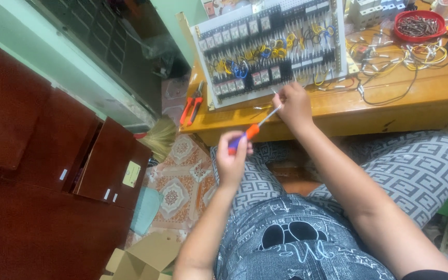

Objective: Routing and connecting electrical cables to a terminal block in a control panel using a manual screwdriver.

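While the fingers of the left hand (233, 158) curl shut around the orange-and-blue handle of a screwdriver (252, 129), the tool's metal shaft slants up toward two o'clock, where the right hand (294, 106) pinches its tip end between closed fingertips. The left forearm rises from six o'clock, wrist bent slightly, palm turned toward the person; the right forearm stretches in from five o'clock, long and nearly straight, its knuckles facing the camera. Both hands hover just off the near edge of a wooden table (416, 101). At twelve o'clock from the right hand, a white wiring panel (270, 49) with black relays and yellow and blue wires leans tilted on the table. At nine o'clock from that hand lie orange-handled pliers (192, 106). Far toward two o'clock sits a red bowl (418, 25) of screws, loose wires scattered beside it.
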